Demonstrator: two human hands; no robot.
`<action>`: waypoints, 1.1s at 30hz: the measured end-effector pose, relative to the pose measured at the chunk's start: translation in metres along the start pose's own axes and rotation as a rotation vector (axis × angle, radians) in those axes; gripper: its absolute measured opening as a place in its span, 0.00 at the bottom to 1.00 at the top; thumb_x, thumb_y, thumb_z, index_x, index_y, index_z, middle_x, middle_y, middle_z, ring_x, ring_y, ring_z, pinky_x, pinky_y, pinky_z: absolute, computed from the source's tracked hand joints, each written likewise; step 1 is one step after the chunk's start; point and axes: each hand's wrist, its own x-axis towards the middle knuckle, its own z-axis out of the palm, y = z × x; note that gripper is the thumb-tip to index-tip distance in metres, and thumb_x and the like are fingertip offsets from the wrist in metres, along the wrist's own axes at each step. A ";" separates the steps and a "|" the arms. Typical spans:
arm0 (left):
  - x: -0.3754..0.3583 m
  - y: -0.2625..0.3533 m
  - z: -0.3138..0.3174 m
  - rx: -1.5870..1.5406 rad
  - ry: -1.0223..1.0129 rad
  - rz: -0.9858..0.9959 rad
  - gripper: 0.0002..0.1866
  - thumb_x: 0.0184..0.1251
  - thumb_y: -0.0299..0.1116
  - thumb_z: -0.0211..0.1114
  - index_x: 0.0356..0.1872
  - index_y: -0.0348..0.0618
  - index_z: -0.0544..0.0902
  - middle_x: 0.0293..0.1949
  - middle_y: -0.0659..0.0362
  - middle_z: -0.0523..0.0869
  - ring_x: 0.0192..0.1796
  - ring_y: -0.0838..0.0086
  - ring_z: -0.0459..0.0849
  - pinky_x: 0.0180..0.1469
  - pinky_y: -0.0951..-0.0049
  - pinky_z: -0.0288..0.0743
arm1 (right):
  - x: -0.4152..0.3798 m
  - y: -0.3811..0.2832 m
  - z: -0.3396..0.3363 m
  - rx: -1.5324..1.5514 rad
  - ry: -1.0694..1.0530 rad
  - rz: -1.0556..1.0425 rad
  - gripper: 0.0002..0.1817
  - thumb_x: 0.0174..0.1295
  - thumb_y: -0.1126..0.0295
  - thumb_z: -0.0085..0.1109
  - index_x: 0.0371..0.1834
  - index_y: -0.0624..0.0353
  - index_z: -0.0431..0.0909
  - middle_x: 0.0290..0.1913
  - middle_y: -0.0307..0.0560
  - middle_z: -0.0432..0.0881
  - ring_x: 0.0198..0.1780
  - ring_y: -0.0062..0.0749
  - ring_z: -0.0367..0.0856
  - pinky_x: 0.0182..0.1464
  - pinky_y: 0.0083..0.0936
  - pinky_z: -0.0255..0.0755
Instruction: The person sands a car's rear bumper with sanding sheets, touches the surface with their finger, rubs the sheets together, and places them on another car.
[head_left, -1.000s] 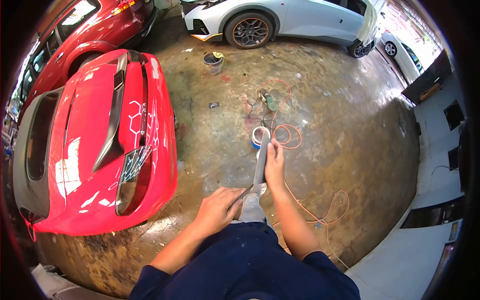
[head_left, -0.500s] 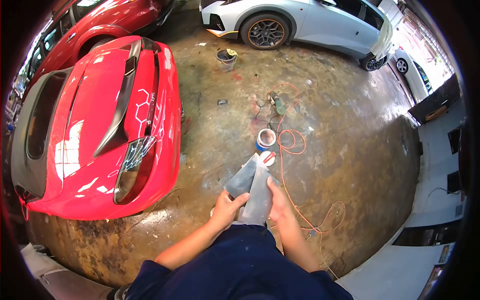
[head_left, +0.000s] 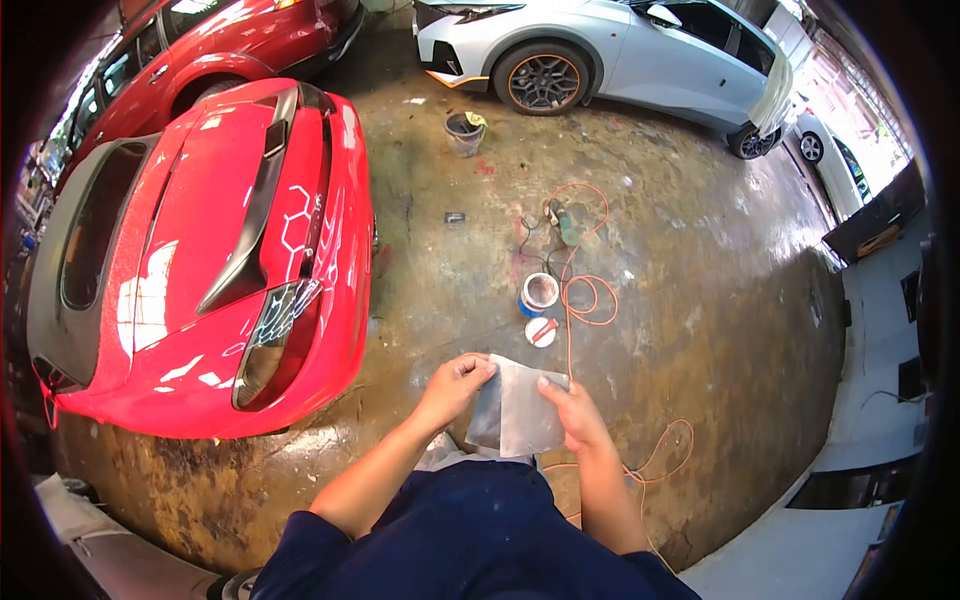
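In front of my body I hold a folded sheet of sandpaper (head_left: 530, 412), pale on its back, with a dark grey face showing at the left. My left hand (head_left: 455, 390) pinches its top left corner between thumb and fingers. Gripping the right edge, my right hand (head_left: 578, 412) has its thumb on the pale side and its fingers behind, partly hidden. Beyond the sheet, a white round lid (head_left: 541, 338) with a red item on it lies on the floor. An open blue-and-white can (head_left: 540, 291) stands just past that.
A red car (head_left: 190, 290) stands close on my left, with a dark red car (head_left: 200, 45) behind it. A silver car (head_left: 640, 60) is at the back. On the floor are an orange hose (head_left: 590, 320), a green power tool (head_left: 567, 228) and a bucket (head_left: 465, 140).
The sheet has turned from a spread, slanted V to a more squared fold. My left hand has moved up to its top corner, and my right hand has shifted slightly right and down.
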 end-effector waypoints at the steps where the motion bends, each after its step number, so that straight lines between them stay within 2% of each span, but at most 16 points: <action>1: 0.002 0.002 0.002 -0.004 -0.008 -0.037 0.10 0.76 0.35 0.62 0.43 0.37 0.84 0.52 0.60 0.84 0.52 0.80 0.78 0.61 0.74 0.70 | 0.001 0.001 -0.003 0.015 0.006 -0.002 0.19 0.70 0.60 0.62 0.56 0.63 0.80 0.50 0.43 0.86 0.49 0.28 0.84 0.54 0.31 0.77; 5: 0.002 0.006 0.005 0.088 -0.040 -0.005 0.12 0.75 0.35 0.63 0.38 0.36 0.85 0.50 0.62 0.84 0.52 0.80 0.78 0.61 0.73 0.70 | 0.005 0.004 -0.016 0.085 0.061 0.007 0.18 0.70 0.60 0.62 0.55 0.61 0.81 0.49 0.42 0.86 0.48 0.28 0.84 0.53 0.31 0.77; 8: 0.001 0.013 0.009 0.238 -0.095 0.042 0.12 0.75 0.35 0.63 0.39 0.35 0.86 0.53 0.60 0.84 0.53 0.79 0.78 0.61 0.73 0.69 | 0.002 -0.002 -0.024 0.114 0.077 -0.021 0.17 0.70 0.60 0.62 0.54 0.60 0.82 0.49 0.41 0.86 0.48 0.27 0.83 0.52 0.31 0.78; 11: -0.001 0.018 0.007 0.336 -0.196 0.126 0.10 0.71 0.33 0.63 0.43 0.36 0.87 0.60 0.55 0.81 0.61 0.70 0.77 0.65 0.68 0.68 | -0.006 -0.007 -0.036 0.126 0.111 -0.081 0.17 0.70 0.60 0.62 0.54 0.61 0.82 0.49 0.42 0.86 0.47 0.28 0.84 0.51 0.31 0.78; 14: 0.005 0.011 -0.006 0.859 -0.101 0.474 0.12 0.66 0.29 0.64 0.48 0.40 0.87 0.68 0.52 0.76 0.70 0.58 0.71 0.70 0.61 0.65 | -0.018 -0.021 -0.050 0.163 0.136 -0.126 0.17 0.71 0.60 0.61 0.54 0.61 0.82 0.49 0.42 0.86 0.46 0.29 0.85 0.50 0.30 0.79; 15: 0.004 0.008 -0.008 0.880 -0.110 0.446 0.13 0.65 0.29 0.64 0.49 0.41 0.87 0.69 0.52 0.75 0.71 0.56 0.69 0.72 0.60 0.64 | -0.022 -0.025 -0.056 0.180 0.140 -0.135 0.17 0.71 0.60 0.61 0.54 0.61 0.82 0.49 0.43 0.86 0.46 0.29 0.85 0.49 0.29 0.79; 17: 0.005 0.002 -0.012 0.922 -0.125 0.394 0.15 0.62 0.27 0.65 0.51 0.42 0.87 0.72 0.51 0.72 0.74 0.51 0.65 0.74 0.56 0.61 | -0.024 -0.021 -0.071 0.281 0.084 -0.183 0.19 0.73 0.60 0.58 0.57 0.64 0.80 0.51 0.46 0.87 0.50 0.34 0.87 0.55 0.35 0.80; 19: 0.004 -0.003 -0.016 0.940 -0.144 0.381 0.18 0.62 0.27 0.65 0.54 0.42 0.85 0.71 0.51 0.73 0.72 0.53 0.67 0.73 0.57 0.63 | -0.026 -0.017 -0.077 0.375 0.041 -0.219 0.21 0.74 0.58 0.56 0.60 0.64 0.78 0.53 0.47 0.86 0.52 0.37 0.86 0.58 0.38 0.79; 22: -0.001 0.004 -0.013 0.925 -0.161 0.314 0.20 0.63 0.28 0.66 0.57 0.43 0.84 0.67 0.50 0.76 0.68 0.53 0.72 0.69 0.58 0.67 | -0.027 -0.011 -0.082 0.527 -0.071 -0.227 0.26 0.75 0.52 0.53 0.62 0.64 0.76 0.60 0.50 0.82 0.61 0.43 0.81 0.63 0.45 0.76; 23: -0.003 0.010 -0.012 0.911 -0.165 0.284 0.20 0.63 0.29 0.66 0.58 0.43 0.84 0.66 0.49 0.77 0.67 0.53 0.73 0.67 0.58 0.69 | -0.027 -0.009 -0.080 0.580 -0.160 -0.270 0.27 0.75 0.51 0.53 0.62 0.64 0.76 0.62 0.51 0.80 0.62 0.45 0.80 0.64 0.48 0.75; 26: 0.006 0.024 -0.007 0.984 -0.306 -0.162 0.23 0.67 0.31 0.66 0.63 0.45 0.81 0.63 0.49 0.79 0.60 0.52 0.76 0.63 0.60 0.73 | -0.026 -0.004 -0.069 0.711 -0.401 -0.372 0.32 0.73 0.46 0.52 0.64 0.66 0.74 0.65 0.54 0.76 0.67 0.49 0.75 0.66 0.55 0.71; 28: -0.007 0.021 0.001 0.809 -0.238 0.045 0.24 0.70 0.34 0.66 0.66 0.45 0.78 0.63 0.49 0.79 0.61 0.53 0.77 0.63 0.61 0.73 | -0.024 0.004 -0.068 0.770 -0.534 -0.395 0.38 0.70 0.42 0.55 0.65 0.71 0.71 0.65 0.59 0.75 0.69 0.51 0.72 0.67 0.57 0.69; 29: -0.012 0.021 0.004 0.722 -0.201 0.147 0.25 0.71 0.35 0.65 0.68 0.45 0.77 0.62 0.49 0.79 0.62 0.54 0.77 0.63 0.62 0.73 | -0.023 0.007 -0.066 0.749 -0.529 -0.393 0.39 0.70 0.42 0.55 0.65 0.71 0.71 0.64 0.58 0.75 0.68 0.52 0.73 0.68 0.56 0.69; 32: -0.019 0.037 0.025 0.506 -0.244 0.318 0.28 0.76 0.38 0.61 0.74 0.45 0.70 0.67 0.51 0.76 0.69 0.62 0.74 0.70 0.61 0.67 | -0.020 0.016 -0.058 0.674 -0.535 -0.356 0.41 0.68 0.41 0.56 0.65 0.73 0.70 0.63 0.58 0.76 0.67 0.52 0.74 0.68 0.55 0.68; 33: -0.014 0.032 0.030 0.320 -0.270 0.277 0.28 0.78 0.43 0.58 0.74 0.43 0.68 0.68 0.52 0.74 0.71 0.63 0.72 0.71 0.60 0.65 | -0.019 0.019 -0.054 0.636 -0.554 -0.323 0.41 0.68 0.41 0.57 0.65 0.73 0.70 0.63 0.58 0.76 0.68 0.52 0.73 0.68 0.55 0.68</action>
